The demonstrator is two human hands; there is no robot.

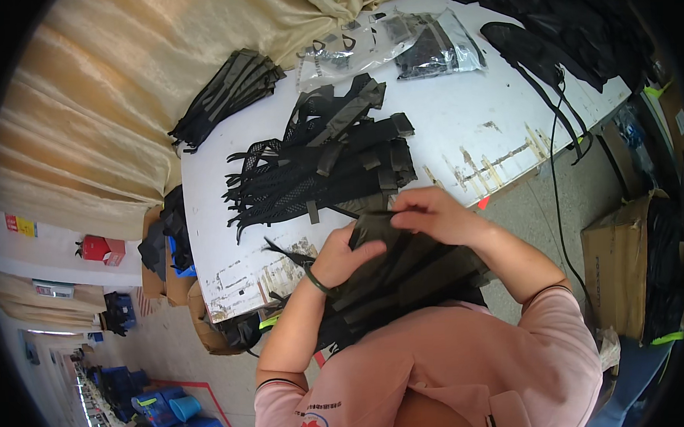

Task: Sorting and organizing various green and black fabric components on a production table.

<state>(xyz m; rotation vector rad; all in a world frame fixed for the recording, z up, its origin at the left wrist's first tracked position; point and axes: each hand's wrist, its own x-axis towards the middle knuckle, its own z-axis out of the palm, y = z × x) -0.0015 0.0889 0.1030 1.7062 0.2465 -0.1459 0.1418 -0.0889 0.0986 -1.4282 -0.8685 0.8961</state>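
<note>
Roughly crosswise, dark fabric (374,229) spans left hand (339,259) to right hand (432,216).

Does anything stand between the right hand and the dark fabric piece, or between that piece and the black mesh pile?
Nothing visible does: the right hand pinches the dark fabric piece directly, the left hand holds it too, and no object shows between it and the black mesh pile just beyond.

I hold a dark, olive-black fabric piece (375,229) by its upper end, just at the near edge of the tabletop (463,113). That end looks flat and smooth; the rest slopes toward me, and I cannot make out where it finishes.
</note>
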